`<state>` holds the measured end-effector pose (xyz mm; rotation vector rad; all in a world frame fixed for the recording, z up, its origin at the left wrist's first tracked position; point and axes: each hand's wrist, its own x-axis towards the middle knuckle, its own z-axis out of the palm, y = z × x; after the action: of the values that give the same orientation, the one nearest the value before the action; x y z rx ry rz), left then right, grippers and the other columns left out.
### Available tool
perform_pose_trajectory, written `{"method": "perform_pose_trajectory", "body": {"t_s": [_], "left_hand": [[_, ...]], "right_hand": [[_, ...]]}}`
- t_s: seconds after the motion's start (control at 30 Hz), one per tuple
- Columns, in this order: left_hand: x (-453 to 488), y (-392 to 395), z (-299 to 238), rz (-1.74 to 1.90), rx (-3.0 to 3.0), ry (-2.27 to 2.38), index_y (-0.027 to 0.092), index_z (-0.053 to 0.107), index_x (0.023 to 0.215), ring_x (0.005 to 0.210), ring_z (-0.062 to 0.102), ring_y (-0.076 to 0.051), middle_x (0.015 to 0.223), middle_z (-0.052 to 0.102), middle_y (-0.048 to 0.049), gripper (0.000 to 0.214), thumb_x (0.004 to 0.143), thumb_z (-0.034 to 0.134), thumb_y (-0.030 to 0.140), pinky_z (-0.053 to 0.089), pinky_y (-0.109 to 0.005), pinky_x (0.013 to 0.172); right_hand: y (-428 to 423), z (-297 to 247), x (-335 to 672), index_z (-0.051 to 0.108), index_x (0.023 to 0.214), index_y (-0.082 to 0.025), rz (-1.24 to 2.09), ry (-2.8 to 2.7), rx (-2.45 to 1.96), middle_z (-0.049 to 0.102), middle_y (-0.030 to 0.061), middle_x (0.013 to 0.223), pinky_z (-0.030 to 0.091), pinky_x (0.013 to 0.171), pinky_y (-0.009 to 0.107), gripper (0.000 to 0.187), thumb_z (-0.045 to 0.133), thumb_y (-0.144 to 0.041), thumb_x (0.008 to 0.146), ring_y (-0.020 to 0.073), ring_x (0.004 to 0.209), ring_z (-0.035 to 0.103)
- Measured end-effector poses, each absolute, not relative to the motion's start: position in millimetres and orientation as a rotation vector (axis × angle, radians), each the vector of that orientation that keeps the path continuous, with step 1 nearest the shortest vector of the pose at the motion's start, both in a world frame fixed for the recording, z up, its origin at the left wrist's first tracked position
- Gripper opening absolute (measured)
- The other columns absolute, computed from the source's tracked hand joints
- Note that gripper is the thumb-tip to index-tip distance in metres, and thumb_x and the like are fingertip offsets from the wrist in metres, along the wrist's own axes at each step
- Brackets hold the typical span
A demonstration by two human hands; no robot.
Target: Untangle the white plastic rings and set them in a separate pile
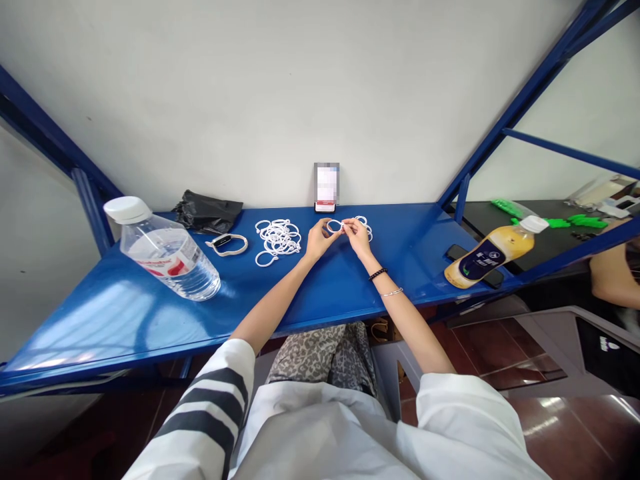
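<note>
Between my two hands is a white ring (334, 222), held just above the blue table. My left hand (320, 239) pinches the ring's left side with thumb and fingers. From the other side, my right hand (357, 235) closes its fingertips on the ring's right end, where a small detail is too fine to make out. Left of my hands lies a loose pile of white rings (280, 238), several of them overlapping. A few more white rings (369, 229) rest just behind my right hand, partly hidden by it.
A phone (327, 187) leans against the wall. To the left stand a water bottle (167, 257), a black plastic bag (209, 212) and a wristwatch (229, 245). A yellow drink bottle (487, 257) lies tilted over a dark phone (493, 277) at right. Another person's arm (613, 277) shows at far right.
</note>
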<state>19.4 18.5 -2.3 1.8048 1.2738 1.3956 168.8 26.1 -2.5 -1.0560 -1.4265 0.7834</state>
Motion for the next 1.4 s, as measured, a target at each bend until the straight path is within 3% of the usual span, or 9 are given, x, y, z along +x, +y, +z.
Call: {"method": "perform_pose_trajectory", "body": {"t_s": [0.67,1.17,1.4], "left_hand": [[14.3,11.8,7.0,1.339,2.030,1.392,0.021,0.053,0.104,0.063,0.055,-0.011,0.096,0.062,-0.0016,0.039,0.075,0.074,0.036,0.043,-0.025,0.063],[8.7,12.7,9.0,1.265,2.162,1.489,0.023,0.055,0.119,0.087,0.062,-0.021,0.109,0.060,-0.0072,0.042,0.079,0.069,0.023,0.046,-0.028,0.070],[7.7,14.4,6.7,1.249,2.192,1.522,0.024,0.054,0.124,0.083,0.062,-0.020,0.104,0.062,-0.0064,0.044,0.081,0.066,0.024,0.046,-0.028,0.070]], "right_hand": [[19.0,6.3,167.2,0.063,0.099,-0.022,0.667,-1.507,-1.048,0.069,0.0064,0.099,0.052,0.083,0.034,0.025,0.059,-0.041,0.083,0.0203,0.094,0.064],[14.2,12.7,166.7,0.062,0.093,-0.022,0.602,-1.620,-1.096,0.069,0.0057,0.094,0.051,0.075,0.033,0.018,0.057,-0.035,0.081,0.0192,0.084,0.063],[13.0,12.8,167.5,0.062,0.092,-0.022,0.601,-1.639,-1.120,0.069,0.0051,0.093,0.051,0.074,0.033,0.017,0.058,-0.033,0.080,0.0187,0.082,0.062]]}}
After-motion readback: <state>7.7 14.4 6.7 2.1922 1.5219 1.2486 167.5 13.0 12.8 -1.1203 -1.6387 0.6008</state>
